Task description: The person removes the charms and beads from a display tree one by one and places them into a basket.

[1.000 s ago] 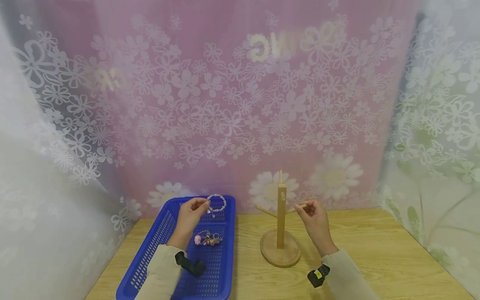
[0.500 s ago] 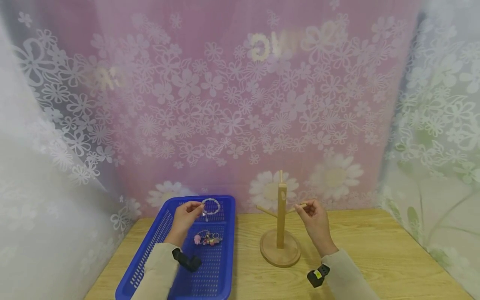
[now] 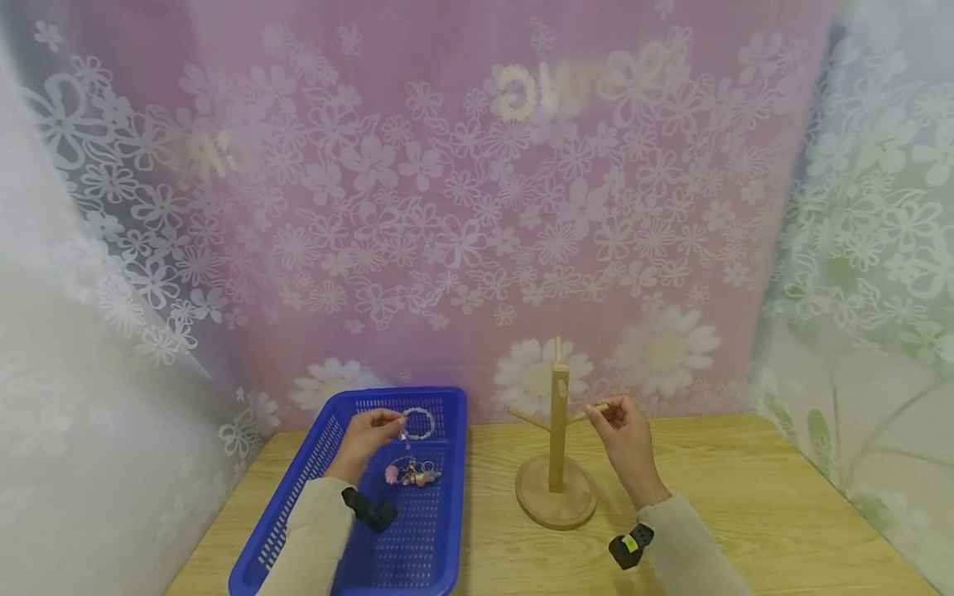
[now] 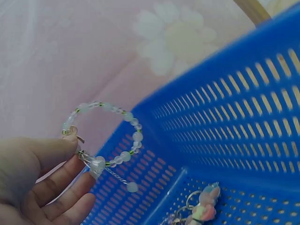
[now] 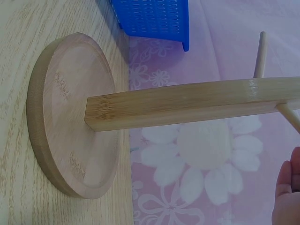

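Note:
My left hand (image 3: 363, 443) pinches a beaded bracelet (image 4: 137, 136) between thumb and forefinger, above the back part of a blue basket (image 3: 455, 505). Pale and clear beads with small green ones form the loop, and a clear charm and a short beaded tail dangle from it. At right, my right hand (image 3: 626, 447) pinches the end of a peg on a wooden stand (image 3: 557, 439). Only part of that hand (image 5: 287, 194) shows at the edge of the right wrist view. Beneath the bracelet, several keychains with charms (image 3: 414, 474) lie in the basket.
The stand's round base (image 5: 75, 117) sits on the wood-grain table (image 3: 745, 497), right of the basket. Its other pegs stick out left and up near the top of the post. A pink flowered curtain (image 3: 477, 207) hangs directly behind.
My left hand has shifted left and slightly down with the bracelet, bringing it lower over the basket. The right hand stays on the peg, and the stand keeps its place.

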A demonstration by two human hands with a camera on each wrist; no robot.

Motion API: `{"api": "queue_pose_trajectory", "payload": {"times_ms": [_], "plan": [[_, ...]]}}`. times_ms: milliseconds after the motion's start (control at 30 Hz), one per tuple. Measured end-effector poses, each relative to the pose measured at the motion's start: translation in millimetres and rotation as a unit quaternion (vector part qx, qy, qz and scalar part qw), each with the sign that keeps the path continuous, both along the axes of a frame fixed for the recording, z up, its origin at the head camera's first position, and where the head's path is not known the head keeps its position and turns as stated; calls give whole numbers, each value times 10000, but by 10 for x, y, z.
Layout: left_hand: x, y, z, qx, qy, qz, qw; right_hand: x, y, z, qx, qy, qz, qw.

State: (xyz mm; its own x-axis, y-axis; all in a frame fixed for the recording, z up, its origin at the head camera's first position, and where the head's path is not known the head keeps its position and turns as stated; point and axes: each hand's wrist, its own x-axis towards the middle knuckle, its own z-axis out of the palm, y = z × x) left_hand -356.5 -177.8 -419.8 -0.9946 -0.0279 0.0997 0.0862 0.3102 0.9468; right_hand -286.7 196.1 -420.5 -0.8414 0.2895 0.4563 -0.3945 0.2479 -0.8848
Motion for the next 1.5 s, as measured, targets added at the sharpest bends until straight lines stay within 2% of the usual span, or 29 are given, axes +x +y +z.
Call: {"api": "queue_pose_trajectory", "payload": {"times_ms": [500,700,1167,1333,1500], "plan": [[-33,-114,-161,-173,-84,-297,9994,-27,7,-37,-56,167,-25,9998],[-38,-117,-200,-285,-121,-217,9993,-8,-4,-24,-30,190,18,9998],[-56,-128,-276,-376,-389,-533,9971,-4,13,-49,52,143,-86,9998],[-93,-137,-279,-292,-457,-564,9969,20,2,2,32,47,-31,10000],[-106,-124,-244,-189,-554,-608,9964,140,-58,175,25,-245,31,9997]]}}
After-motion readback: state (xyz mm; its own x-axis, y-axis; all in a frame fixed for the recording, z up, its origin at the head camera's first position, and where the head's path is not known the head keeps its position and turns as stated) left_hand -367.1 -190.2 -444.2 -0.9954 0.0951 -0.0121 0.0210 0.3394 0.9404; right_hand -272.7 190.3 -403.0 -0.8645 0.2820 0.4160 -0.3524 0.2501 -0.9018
